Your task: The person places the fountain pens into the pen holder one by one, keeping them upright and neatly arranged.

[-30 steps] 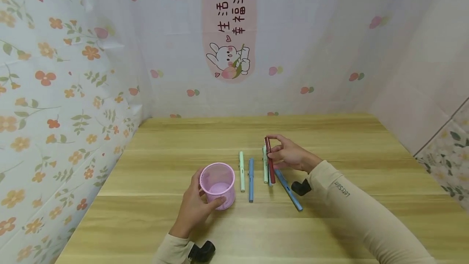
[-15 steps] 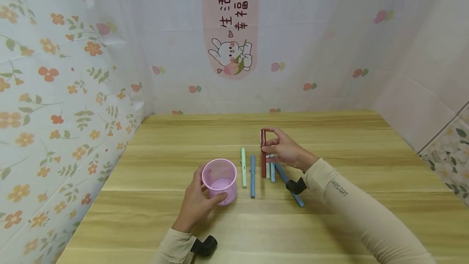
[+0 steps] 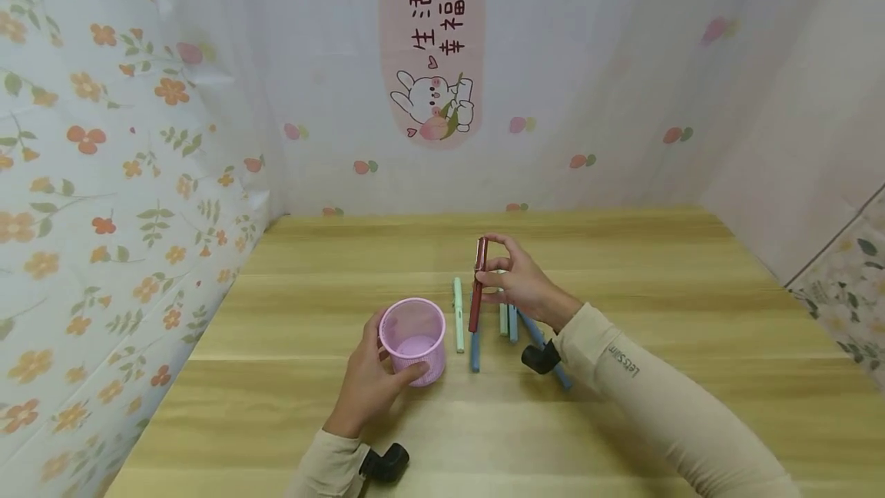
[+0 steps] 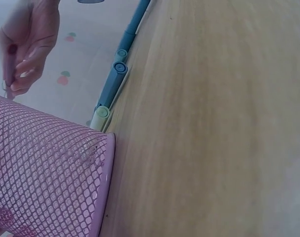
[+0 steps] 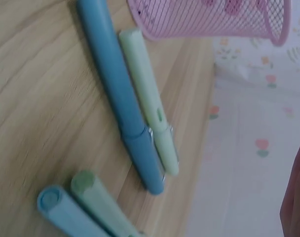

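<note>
My left hand [image 3: 369, 386] grips a pink mesh pen holder [image 3: 434, 360], fingers behind it and thumb on its near side. It stands upright on the table, its mouth facing up. My right hand [image 3: 522, 283] pinches a dark red pen [image 3: 475, 306] near its capped upper end. That pen is held above the table, roughly upright, and overlaps a blue pen [image 3: 475, 360] lying below. A pale green pen [image 3: 459, 325] lies between this blue one and the holder. In the right wrist view only an edge of the right hand [image 5: 295, 197] shows; the red pen is out of frame.
Under the right hand lie another green pen [image 3: 503, 321], a light blue pen [image 3: 513, 325] and a slanted blue pen [image 3: 528, 325], partly hidden by the black wrist mount [image 3: 541, 358]. A printed cloth [image 3: 311, 83] hangs behind the wooden table [image 3: 332, 267].
My right hand has carried the red pen leftward, from over the right-hand pens to above the middle blue pen, and stood it more upright. The left hand stays on the pen holder.
</note>
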A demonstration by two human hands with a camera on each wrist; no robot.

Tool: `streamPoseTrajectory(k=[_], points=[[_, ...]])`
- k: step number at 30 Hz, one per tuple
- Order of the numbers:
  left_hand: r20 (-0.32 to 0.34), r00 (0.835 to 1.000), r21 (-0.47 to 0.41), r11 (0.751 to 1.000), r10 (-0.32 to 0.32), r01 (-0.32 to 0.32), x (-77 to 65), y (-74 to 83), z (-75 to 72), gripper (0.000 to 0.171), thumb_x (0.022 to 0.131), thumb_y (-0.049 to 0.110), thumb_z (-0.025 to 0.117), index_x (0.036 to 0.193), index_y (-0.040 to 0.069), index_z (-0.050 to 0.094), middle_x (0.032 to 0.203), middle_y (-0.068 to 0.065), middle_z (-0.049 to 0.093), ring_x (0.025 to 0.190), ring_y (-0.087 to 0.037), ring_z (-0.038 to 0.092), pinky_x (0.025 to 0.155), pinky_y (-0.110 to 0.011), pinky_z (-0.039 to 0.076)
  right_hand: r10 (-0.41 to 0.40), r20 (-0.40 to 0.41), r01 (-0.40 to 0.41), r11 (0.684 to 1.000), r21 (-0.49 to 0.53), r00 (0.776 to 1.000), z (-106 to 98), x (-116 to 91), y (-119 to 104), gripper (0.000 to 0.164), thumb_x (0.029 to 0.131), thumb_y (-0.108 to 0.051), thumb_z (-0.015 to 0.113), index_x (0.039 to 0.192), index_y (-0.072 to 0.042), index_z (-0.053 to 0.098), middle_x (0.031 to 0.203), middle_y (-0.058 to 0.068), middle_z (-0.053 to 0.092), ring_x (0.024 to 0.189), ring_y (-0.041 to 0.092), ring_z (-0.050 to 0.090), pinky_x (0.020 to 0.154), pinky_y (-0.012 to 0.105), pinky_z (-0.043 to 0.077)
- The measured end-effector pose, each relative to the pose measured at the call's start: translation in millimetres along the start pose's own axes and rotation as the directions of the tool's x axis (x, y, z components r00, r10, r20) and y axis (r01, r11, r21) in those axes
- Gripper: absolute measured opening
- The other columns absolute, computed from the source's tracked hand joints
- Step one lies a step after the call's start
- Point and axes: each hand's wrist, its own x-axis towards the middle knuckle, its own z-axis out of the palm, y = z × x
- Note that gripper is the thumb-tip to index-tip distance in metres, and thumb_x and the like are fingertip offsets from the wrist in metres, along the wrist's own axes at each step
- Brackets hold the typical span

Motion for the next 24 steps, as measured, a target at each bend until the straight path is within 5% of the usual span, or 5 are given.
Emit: streamPoseTrajectory(k=[9, 24], points=[[0.012, 1.000, 0.018, 1.000, 0.023, -0.023, 5.6, -0.3, 2.1, 0.104, 0.065, 0.016, 0.091, 0.146, 0.000, 0.028, 0.130, -0.024, 0.053, 0.113, -0.042, 0.057, 0.095, -0.052, 0.048, -0.033, -0.031, 0.035, 0.997, 0.065, 0.999, 14.7, -1.1, -5.5, 0.073, 0.093, 0.007, 0.056, 0.151, -0.018, 0.020, 0.102, 0.012, 0.049, 0.085, 0.023, 0.065, 0.076, 0.037, 0.059], [0.018, 1.000, 0.025, 0.999, 0.025, -0.025, 4.6, -1.6, -0.1, 0.100, 0.067, 0.018, 0.090, 0.146, 0.002, 0.031, 0.128, -0.023, 0.054, 0.111, -0.039, 0.059, 0.093, -0.052, 0.049, -0.170, -0.114, 0.175, 0.984, 0.041, 0.979, 46.0, 1.4, -1.1, 0.072, 0.091, 0.011, 0.058, 0.147, -0.020, 0.025, 0.106, 0.018, 0.050, 0.084, 0.026, 0.065, 0.080, 0.052, 0.056]])
